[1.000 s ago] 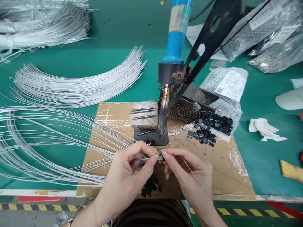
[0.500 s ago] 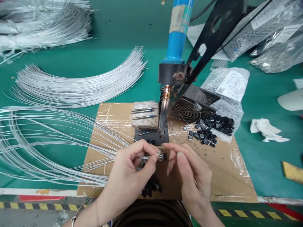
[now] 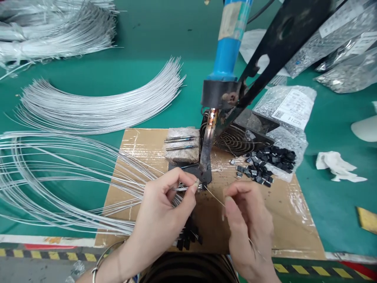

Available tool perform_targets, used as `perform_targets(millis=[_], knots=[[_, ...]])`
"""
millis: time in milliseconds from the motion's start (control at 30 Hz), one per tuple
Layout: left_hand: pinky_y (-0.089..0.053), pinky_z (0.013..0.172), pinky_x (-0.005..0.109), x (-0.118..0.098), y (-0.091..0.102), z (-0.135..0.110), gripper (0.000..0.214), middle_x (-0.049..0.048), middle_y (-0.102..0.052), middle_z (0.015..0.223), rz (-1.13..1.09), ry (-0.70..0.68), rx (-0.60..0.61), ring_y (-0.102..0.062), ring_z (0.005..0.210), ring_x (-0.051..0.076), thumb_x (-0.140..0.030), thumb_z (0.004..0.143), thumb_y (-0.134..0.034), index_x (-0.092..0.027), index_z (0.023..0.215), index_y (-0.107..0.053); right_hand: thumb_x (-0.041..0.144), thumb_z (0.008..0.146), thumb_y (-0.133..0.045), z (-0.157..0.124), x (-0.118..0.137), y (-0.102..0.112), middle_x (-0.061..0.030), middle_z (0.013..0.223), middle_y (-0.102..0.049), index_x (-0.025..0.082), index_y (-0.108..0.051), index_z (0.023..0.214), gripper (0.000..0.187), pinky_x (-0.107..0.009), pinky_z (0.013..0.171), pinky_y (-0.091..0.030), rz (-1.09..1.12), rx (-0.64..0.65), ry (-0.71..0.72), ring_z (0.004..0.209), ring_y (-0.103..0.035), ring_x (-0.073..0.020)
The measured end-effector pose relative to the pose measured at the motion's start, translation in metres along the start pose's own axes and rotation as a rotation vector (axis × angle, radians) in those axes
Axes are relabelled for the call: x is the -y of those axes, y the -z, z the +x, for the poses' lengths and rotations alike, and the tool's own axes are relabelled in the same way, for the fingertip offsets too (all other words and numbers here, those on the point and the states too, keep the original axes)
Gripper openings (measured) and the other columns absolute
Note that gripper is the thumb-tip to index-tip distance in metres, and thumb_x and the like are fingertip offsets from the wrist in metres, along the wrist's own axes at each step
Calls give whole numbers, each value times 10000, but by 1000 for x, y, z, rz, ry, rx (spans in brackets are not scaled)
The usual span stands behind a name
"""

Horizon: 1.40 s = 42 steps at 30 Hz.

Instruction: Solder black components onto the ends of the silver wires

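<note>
My left hand (image 3: 169, 214) is closed, thumb and forefinger pinching a white wire (image 3: 181, 189) close to its end. A small black connector (image 3: 204, 185) sits at the fingertips, just under the tip of the soldering iron (image 3: 228, 59); whether they touch I cannot tell. My right hand (image 3: 250, 228) is closed on a thin strand of solder wire (image 3: 216, 197), which runs from its thumb and forefinger up to the connector. More of the strand trails out over the back of this hand. Beneath my left wrist lie several black connectors (image 3: 188, 234), partly hidden.
The iron hangs from a black bracket (image 3: 282, 43). A pale block (image 3: 182, 151) bearing metal rods stands left of its tip. Loose black connectors (image 3: 259, 165) lie right, beside plastic bags (image 3: 294, 104). White wire bundles (image 3: 103, 106) spread leftward. Cardboard (image 3: 282, 216) covers the bench front.
My right hand has shifted right and down from the connector, and the solder wire now shows stretched between them. My left hand has raised the connector slightly toward the iron's tip.
</note>
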<state>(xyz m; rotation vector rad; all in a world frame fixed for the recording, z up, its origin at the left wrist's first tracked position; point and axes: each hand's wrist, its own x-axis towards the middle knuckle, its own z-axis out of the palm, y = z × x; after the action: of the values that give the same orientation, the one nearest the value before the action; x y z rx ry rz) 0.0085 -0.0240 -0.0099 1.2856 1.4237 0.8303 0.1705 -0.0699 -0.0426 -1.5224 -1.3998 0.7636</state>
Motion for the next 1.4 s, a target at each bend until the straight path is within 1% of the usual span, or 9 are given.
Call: perform_targets(millis=[100, 267, 433, 567, 667, 900, 1033, 1200, 1400], knots=[[-531, 687, 219, -1, 0, 2, 129, 27, -768, 862, -1, -3, -11, -704, 792, 152, -149, 884, -652, -186, 761, -661, 178, 1018, -480, 4, 2, 1, 49, 683, -465, 231, -474, 797, 227, -263, 565, -401, -29, 64, 30, 568, -483, -112], [-516, 661, 212, -3, 1, 5, 122, 21, -760, 855, 0, -6, -28, -696, 771, 144, -137, 874, -658, -183, 761, -666, 167, 1051, -434, 7, 4, 3, 28, 703, -488, 212, -488, 767, 293, -280, 590, -356, 31, 149, 42, 620, -470, -117], [-514, 647, 209, -5, 1, 8, 116, 16, -744, 830, 19, -15, -31, -686, 749, 141, -140, 869, -663, -183, 763, -675, 246, 1087, -408, 5, 5, 5, 31, 630, -468, 215, -469, 689, 404, -307, 550, -307, 61, 199, -87, 562, -438, -117], [-502, 633, 208, -5, 1, 10, 111, 16, -743, 835, 29, -8, -25, -676, 734, 136, -146, 868, -659, -182, 763, -669, 290, 1052, -524, 8, 12, 5, 48, 610, -465, 219, -520, 722, 338, -279, 537, -338, 29, 154, -106, 533, -411, -110], [-496, 636, 208, -4, 1, 10, 115, 11, -734, 832, 32, -10, -20, -671, 740, 135, -146, 872, -655, -182, 763, -662, 228, 1022, -580, 12, 12, 4, 28, 699, -546, 218, -571, 787, 236, -263, 575, -388, 69, 128, -52, 620, -506, -120], [-486, 623, 209, -7, 1, 11, 122, 3, -728, 812, 39, -12, -11, -648, 709, 127, -140, 875, -653, -179, 760, -657, 157, 954, -652, 17, 8, -1, -52, 983, -676, 230, -614, 809, 167, -333, 805, -521, 152, 36, 0, 921, -664, -205], [-496, 634, 199, -9, 1, 13, 125, -5, -738, 795, 26, -17, -18, -656, 709, 122, -123, 871, -647, -178, 760, -661, 149, 935, -679, 20, 10, -5, -66, 1152, -726, 231, -619, 780, 185, -388, 976, -532, 179, -6, -18, 1128, -689, -240], [-497, 628, 215, -11, 2, 13, 118, -3, -747, 792, 19, -13, -21, -657, 700, 132, -133, 875, -656, -183, 768, -669, 127, 918, -697, 21, 13, -10, -33, 1086, -782, 235, -601, 756, 217, -337, 947, -561, 248, -41, -57, 1078, -740, -213], [-517, 642, 243, -13, 3, 14, 108, 5, -731, 796, 22, 15, -26, -725, 802, 188, -161, 886, -659, -189, 782, -669, 124, 902, -715, 21, 15, -10, -34, 1059, -801, 226, -602, 731, 229, -302, 932, -570, 250, -60, -57, 1039, -766, -205]])
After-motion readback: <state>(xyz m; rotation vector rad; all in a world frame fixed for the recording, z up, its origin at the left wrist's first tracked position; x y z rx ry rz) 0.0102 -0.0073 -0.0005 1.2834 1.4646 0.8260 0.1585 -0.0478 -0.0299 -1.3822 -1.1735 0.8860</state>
